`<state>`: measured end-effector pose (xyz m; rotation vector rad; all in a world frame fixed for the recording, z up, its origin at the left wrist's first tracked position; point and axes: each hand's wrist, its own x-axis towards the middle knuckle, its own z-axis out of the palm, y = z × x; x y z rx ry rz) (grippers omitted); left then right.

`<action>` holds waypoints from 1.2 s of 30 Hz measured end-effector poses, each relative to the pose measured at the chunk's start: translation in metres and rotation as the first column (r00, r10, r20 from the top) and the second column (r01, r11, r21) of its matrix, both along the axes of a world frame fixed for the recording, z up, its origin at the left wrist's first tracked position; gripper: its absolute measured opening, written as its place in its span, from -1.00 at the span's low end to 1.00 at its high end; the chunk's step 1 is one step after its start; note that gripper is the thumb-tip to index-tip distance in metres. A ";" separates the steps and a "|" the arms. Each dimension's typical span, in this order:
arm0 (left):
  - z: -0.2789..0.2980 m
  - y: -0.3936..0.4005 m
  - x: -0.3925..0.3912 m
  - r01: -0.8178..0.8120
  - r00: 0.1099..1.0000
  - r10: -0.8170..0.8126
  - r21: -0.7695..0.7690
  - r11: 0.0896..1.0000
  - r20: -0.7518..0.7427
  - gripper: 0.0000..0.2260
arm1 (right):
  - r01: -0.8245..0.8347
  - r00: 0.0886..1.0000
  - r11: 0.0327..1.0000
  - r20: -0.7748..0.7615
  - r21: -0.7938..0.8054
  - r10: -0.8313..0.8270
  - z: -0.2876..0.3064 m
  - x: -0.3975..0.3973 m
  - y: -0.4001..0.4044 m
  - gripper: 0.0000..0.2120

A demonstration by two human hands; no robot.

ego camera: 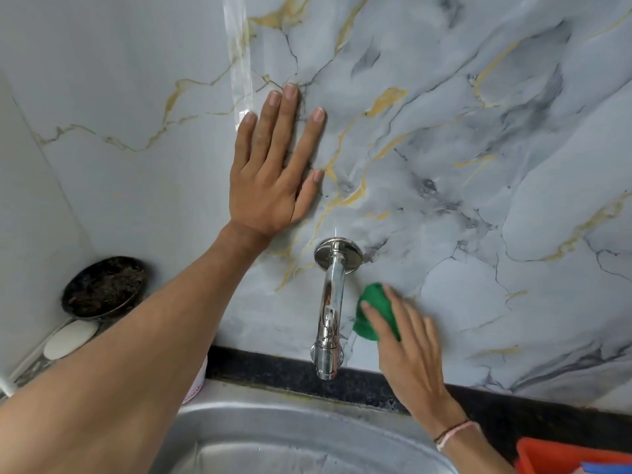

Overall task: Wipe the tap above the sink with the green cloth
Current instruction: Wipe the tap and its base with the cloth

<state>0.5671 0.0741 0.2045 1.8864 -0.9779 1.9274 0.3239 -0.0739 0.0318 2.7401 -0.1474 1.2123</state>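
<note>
A shiny chrome tap [330,309] sticks out of the marble-patterned wall above a steel sink [273,439]. The green cloth [372,307] is bunched under the fingers of my right hand [407,347], just right of the tap's spout and pressed toward the wall; cloth and spout look very close, contact unclear. My left hand [273,169] lies flat on the wall above and left of the tap, fingers spread, holding nothing.
A dark round pan [104,287] leans in the left corner with a white soap bar [70,338] below it. A black stone ledge [273,369] runs behind the sink. An orange-red container [574,456] sits at the bottom right.
</note>
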 end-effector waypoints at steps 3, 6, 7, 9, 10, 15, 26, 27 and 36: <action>0.000 0.000 -0.001 -0.002 1.000 0.002 -0.001 1.000 -0.008 -0.44 | -0.047 0.981 0.992 0.190 0.116 0.025 0.032 0.005 -0.001 -0.29; -0.001 0.002 0.000 -0.009 1.000 0.009 0.002 1.000 -0.013 -0.44 | -0.068 0.964 0.996 0.253 -0.058 0.081 0.074 0.024 -0.006 -0.38; -0.001 0.002 0.000 -0.012 1.000 0.012 0.003 1.000 -0.013 -0.44 | -0.049 0.970 0.991 0.229 -0.122 0.076 0.083 0.033 -0.007 -0.37; -0.001 0.002 0.000 -0.009 1.000 0.009 0.001 1.000 -0.010 -0.44 | -0.024 0.989 0.977 0.134 -0.212 0.054 0.087 0.047 -0.008 -0.26; -0.001 0.002 0.000 -0.006 1.000 0.006 0.001 1.000 -0.011 -0.44 | -0.018 0.995 0.971 0.090 -0.237 0.040 0.084 0.052 -0.008 -0.17; -0.001 0.001 0.003 -0.008 1.000 0.008 -0.001 1.000 -0.008 -0.44 | 0.031 0.996 0.955 0.095 -0.294 -0.003 0.069 0.064 -0.017 -0.07; -0.002 -0.001 0.003 0.002 1.000 -0.002 -0.004 1.000 -0.018 -0.43 | 0.136 0.989 0.971 0.088 -0.199 -0.121 0.018 0.052 -0.007 -0.26; -0.002 -0.001 0.003 -0.002 1.000 0.002 -0.004 1.000 -0.016 -0.43 | 0.145 0.988 0.972 0.076 -0.185 -0.133 0.010 0.050 -0.004 -0.33; -0.002 -0.001 0.005 -0.008 1.000 0.008 -0.012 1.000 0.003 -0.41 | -0.290 0.956 0.126 0.282 0.949 0.082 -0.023 0.011 0.074 -0.33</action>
